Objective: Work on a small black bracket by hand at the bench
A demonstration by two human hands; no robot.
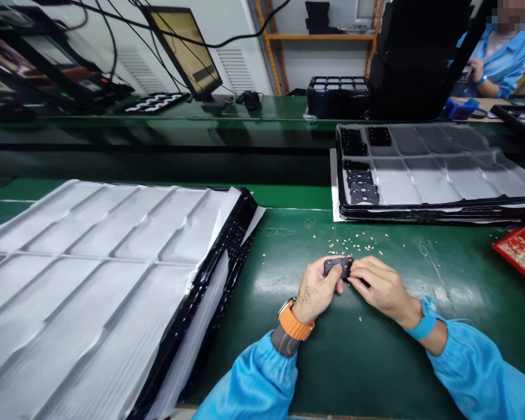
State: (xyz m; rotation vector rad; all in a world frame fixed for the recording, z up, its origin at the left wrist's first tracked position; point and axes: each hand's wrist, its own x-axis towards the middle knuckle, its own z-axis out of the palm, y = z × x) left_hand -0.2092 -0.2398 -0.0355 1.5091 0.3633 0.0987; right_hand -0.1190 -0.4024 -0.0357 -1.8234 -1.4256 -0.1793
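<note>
The left hand (315, 290) and right hand (382, 284) pinch a dark part (338, 267) between their fingers. At 1 o'clock, similar parts (363, 188) occupy only the tray's (437, 211) left end.

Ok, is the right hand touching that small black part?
Touching. The head view shows the right hand with its fingertips pressed against the right end of the small black part, which the left hand also holds.
</note>
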